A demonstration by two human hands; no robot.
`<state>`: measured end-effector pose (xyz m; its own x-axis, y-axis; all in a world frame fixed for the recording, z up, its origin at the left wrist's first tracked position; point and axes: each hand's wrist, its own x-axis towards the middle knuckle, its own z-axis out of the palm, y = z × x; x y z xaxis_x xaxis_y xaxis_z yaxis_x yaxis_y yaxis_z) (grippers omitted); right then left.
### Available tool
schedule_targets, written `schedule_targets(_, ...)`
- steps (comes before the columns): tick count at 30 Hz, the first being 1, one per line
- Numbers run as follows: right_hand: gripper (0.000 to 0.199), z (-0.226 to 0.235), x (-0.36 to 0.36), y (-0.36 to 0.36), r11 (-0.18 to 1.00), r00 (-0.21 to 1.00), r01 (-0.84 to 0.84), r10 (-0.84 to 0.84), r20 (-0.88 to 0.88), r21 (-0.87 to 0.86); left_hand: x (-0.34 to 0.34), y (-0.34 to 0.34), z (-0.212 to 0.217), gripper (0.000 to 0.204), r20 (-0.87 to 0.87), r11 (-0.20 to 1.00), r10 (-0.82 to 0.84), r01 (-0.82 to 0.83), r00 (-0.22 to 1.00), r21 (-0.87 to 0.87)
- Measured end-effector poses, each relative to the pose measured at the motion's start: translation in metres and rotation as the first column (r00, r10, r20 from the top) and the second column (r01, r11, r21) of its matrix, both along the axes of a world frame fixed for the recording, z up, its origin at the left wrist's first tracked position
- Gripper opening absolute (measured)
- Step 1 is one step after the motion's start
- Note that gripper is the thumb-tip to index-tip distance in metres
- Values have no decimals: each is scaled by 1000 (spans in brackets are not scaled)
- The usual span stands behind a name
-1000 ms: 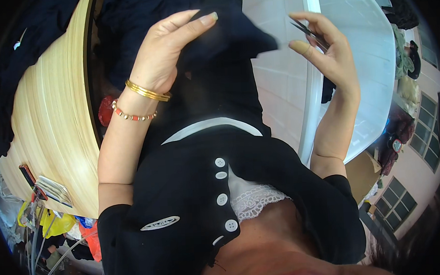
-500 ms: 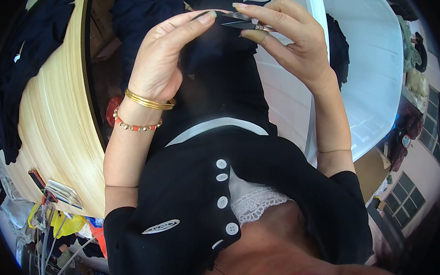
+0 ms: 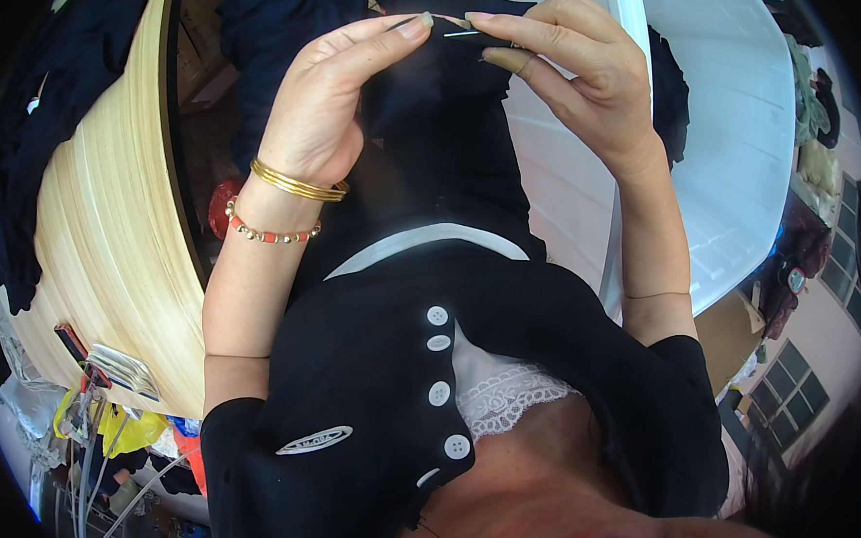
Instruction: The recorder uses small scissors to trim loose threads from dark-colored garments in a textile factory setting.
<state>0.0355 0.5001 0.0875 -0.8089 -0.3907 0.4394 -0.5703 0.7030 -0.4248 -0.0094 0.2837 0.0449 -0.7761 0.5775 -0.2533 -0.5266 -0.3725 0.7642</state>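
Observation:
Up at the top of the head view, my left hand (image 3: 333,84) pinches an edge of dark navy cloth (image 3: 435,79) between thumb and fingers. The cloth hangs over my lap, where it is hard to tell from my dark clothes. My right hand (image 3: 585,66), with a tan wrap on one fingertip, grips small metal thread snips (image 3: 461,35). Their blades point left toward the pinched edge, close by my left fingertips. My right fingers hide most of the snips. Whether the blades touch the cloth cannot be made out.
On my left stands a light wood table (image 3: 107,227) with dark garments (image 3: 62,113) heaped on its far side. A large white plastic tub (image 3: 726,146) is at my right. Yellow plastic bags (image 3: 132,431) and thin metal rods lie beyond the table's near end.
The snips' two blades stood apart before; now just one bright blade edge shows. My right fingertips have come nearer my left ones, and both hands have shifted slightly right.

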Motion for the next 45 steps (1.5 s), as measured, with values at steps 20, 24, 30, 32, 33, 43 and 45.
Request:
schedule_targets(20,33,1,-6,-3,965,901,159,-55,430,-210,-9,-52,-15,27,-118,977,-75,49,990,-208)
schedule_targets(24,39,-1,-13,-13,989,934,-37,86,348,-144,-7,-51,-11,28,-110,985,-69,51,992,-163)
schedule_targets(30,39,-11,-18,-21,985,948,-96,135,287,-145,-6,-47,-6,27,-175,976,-114,78,978,-204)
schedule_targets(32,38,-5,-18,-25,988,935,-86,124,333,-125,-5,-46,-6,27,-191,971,-122,77,974,-226)
schedule_targets(33,38,-6,-19,-25,988,933,-86,124,337,-124,-5,-46,-6,26,-210,965,-132,78,969,-249)
schedule_targets(43,33,-8,-21,-22,986,948,-155,165,271,-59,-5,-42,-10,25,-250,942,-177,90,952,-323)
schedule_targets(45,32,-9,-20,-24,985,953,-155,169,252,-72,-4,-41,-10,25,-245,961,-159,94,956,-259)
